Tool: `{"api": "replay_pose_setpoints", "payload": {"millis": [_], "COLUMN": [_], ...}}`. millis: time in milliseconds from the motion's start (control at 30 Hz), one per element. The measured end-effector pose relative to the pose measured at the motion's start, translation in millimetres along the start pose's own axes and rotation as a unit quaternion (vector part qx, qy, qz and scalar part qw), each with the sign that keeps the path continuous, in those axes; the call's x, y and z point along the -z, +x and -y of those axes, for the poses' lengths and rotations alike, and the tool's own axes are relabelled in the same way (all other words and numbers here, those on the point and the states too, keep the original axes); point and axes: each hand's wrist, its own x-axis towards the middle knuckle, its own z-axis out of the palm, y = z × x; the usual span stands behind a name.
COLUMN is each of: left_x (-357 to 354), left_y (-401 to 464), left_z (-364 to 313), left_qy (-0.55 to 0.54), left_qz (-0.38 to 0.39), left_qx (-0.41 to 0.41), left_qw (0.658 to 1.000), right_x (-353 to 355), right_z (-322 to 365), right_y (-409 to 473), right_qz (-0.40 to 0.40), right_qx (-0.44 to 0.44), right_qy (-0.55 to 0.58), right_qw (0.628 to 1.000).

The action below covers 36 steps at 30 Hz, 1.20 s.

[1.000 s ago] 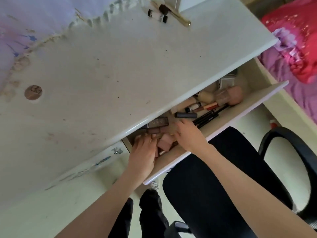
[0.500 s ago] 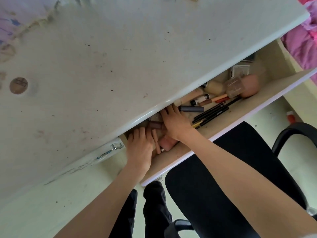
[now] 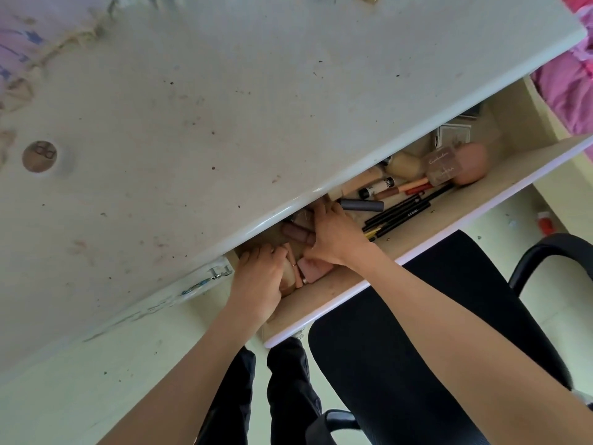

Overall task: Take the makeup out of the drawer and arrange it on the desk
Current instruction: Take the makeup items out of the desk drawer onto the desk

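While both hands reach into the pulled-out pale wooden drawer, the speckled white desk top overhangs its rear half and hides part of what lies inside. The left hand sits at the drawer's left end, fingers curled down over a rounded beige bottle; whether they truly grip it cannot be told, since the fingertips are tucked under the desk edge. Just right of that hand lies a pink rectangular compact, touching the heel of the right hand. The right hand's fingers are bent and pressed against a brown cylindrical tube near the drawer's rear, its thumb resting by the tube's end; a firm hold cannot be confirmed. Toward the drawer's middle, a grey cylindrical tube lies just beside the right hand's fingertips. Right of it, a bundle of black makeup pencils runs along the drawer's front wall. Behind the pencils lie a cream tube with a black cap and a slim orange pencil. At the drawer's right end rests a pink egg-shaped sponge touching a clear boxy case with script lettering. A black office chair stands in front of the drawer, and a round wooden cap sits on the desk top far left of the drawer.
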Motion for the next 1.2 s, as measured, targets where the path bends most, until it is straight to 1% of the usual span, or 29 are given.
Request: {"api": "replay_pose_setpoints", "payload": {"millis": [67,167,267,400,500,600,633,667,733,800,833,867,900,933,1000,1067,1133,1167,1200], "left_x": [3.0,7.7,19.7,48.0,69.4,86.2,89.7,92.8,97.4,102.5,105.9,110.0,113.7,117.8,125.8,132.9,139.3,142.0,144.7], "left_y": [-3.0,-9.2,-15.5,-21.9,-22.8,-23.3,-23.6,-23.4,-21.7,-17.2,-13.5,-9.0,-3.6,2.1,14.6,26.1,36.7,41.9,46.8], "left_z": [-0.8,-0.3,-3.3,-7.0,-1.9,2.8,3.9,4.8,7.0,12.2,15.6,19.4,24.1,28.7,37.1,44.9,53.1,56.8,60.4], "left_qy": [-0.045,-0.124,-0.241,-0.384,-0.438,-0.477,-0.503,-0.537,-0.603,-0.640,-0.650,-0.651,-0.643,-0.639,-0.646,-0.679,-0.722,-0.736,-0.741], "left_qz": [-0.005,-0.008,-0.004,-0.004,-0.005,-0.010,-0.024,-0.043,-0.080,-0.105,-0.111,-0.116,-0.124,-0.129,-0.131,-0.124,-0.117,-0.113,-0.112], "left_qx": [-0.002,-0.003,0.012,0.049,0.050,0.055,0.066,0.084,0.125,0.162,0.179,0.191,0.199,0.203,0.212,0.215,0.211,0.207,0.204], "left_qw": [0.999,0.992,0.970,0.922,0.898,0.877,0.861,0.838,0.784,0.744,0.730,0.726,0.729,0.731,0.721,0.691,0.649,0.635,0.630], "right_x": [2.3,8.2,20.6,47.3,61.9,70.1,72.6,75.1,78.7,83.0,87.0,92.2,98.1,104.4,117.3,127.7,136.0,140.1,144.2], "right_z": [-3.3,-5.9,-6.9,-15.1,-24.5,-27.5,-26.6,-24.5,-16.3,-5.6,-0.3,4.5,8.3,10.9,14.6,17.4,21.3,23.3,25.3], "right_y": [-7.2,-22.0,-39.4,-72.0,-98.6,-120.4,-123.4,-123.4,-116.2,-101.4,-91.8,-80.7,-68.5,-55.2,-27.6,-1.7,21.9,32.8,43.6], "right_qz": [0.013,0.010,0.005,0.032,0.049,0.044,0.042,0.033,-0.021,-0.119,-0.164,-0.198,-0.221,-0.234,-0.239,-0.238,-0.244,-0.249,-0.255], "right_qx": [-0.007,-0.020,-0.028,-0.045,-0.083,-0.106,-0.109,-0.113,-0.112,-0.101,-0.092,-0.080,-0.067,-0.054,-0.040,-0.043,-0.055,-0.061,-0.066], "right_qy": [-0.021,-0.081,-0.088,0.030,0.129,0.237,0.264,0.292,0.337,0.326,0.306,0.283,0.258,0.236,0.195,0.159,0.139,0.133,0.129], "right_qw": [1.000,0.996,0.996,0.998,0.987,0.965,0.957,0.949,0.934,0.932,0.933,0.935,0.938,0.942,0.950,0.957,0.958,0.957,0.956]}}
